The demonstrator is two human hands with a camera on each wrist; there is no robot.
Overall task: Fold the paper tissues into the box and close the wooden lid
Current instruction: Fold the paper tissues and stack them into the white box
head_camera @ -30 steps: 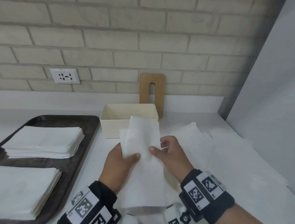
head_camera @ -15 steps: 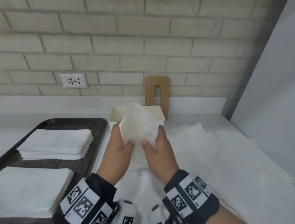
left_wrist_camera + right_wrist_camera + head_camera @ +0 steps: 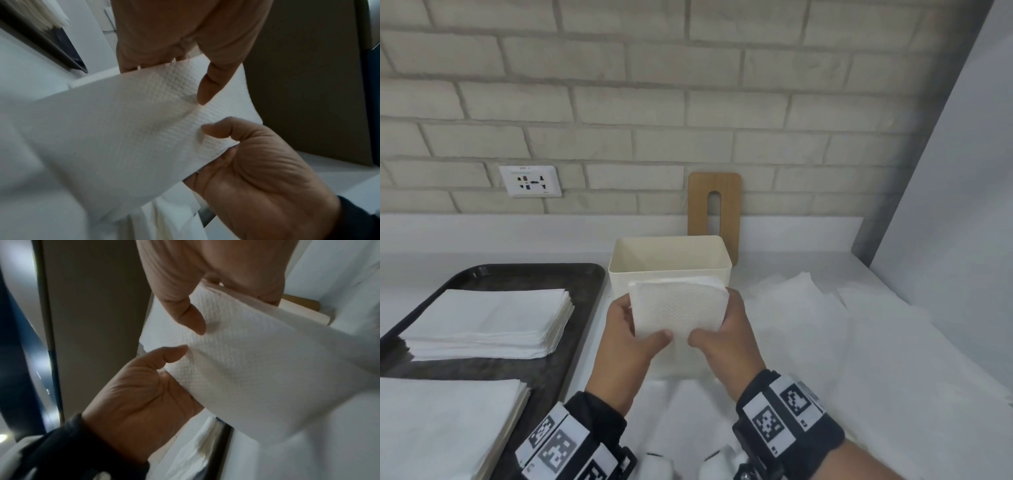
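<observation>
1. Folding step, nearly done: I hold one folded tissue (image 3: 677, 310) up at centre frame, just in front of the open box (image 3: 669, 265), its embossed face toward the camera and several layered edges showing along its top.

2. My left hand (image 3: 631, 337) grips the tissue's left edge, thumb pressed on the front near the bottom; my right hand (image 3: 726, 334) grips the right edge the same way. Both wrist views show thumbs on the paper and fingers curled behind it.

3. The box stands on the counter (image 3: 808, 270) just above the tissue in the frame, lid off; I see nothing inside it from here, though its floor is partly hidden.

4. The lid (image 3: 715, 209) leans upright against the brick wall behind the box, slot vertical, untouched.

5. My judgement: the next move calls for carrying the tissue forward over the rim and lowering it in flat without letting the fold spring open.

6. Many loose sheets (image 3: 859, 329) lie spread at right of frame; two stacks sit on the dark tray (image 3: 582, 284) at left. Much of the task remains.
</observation>
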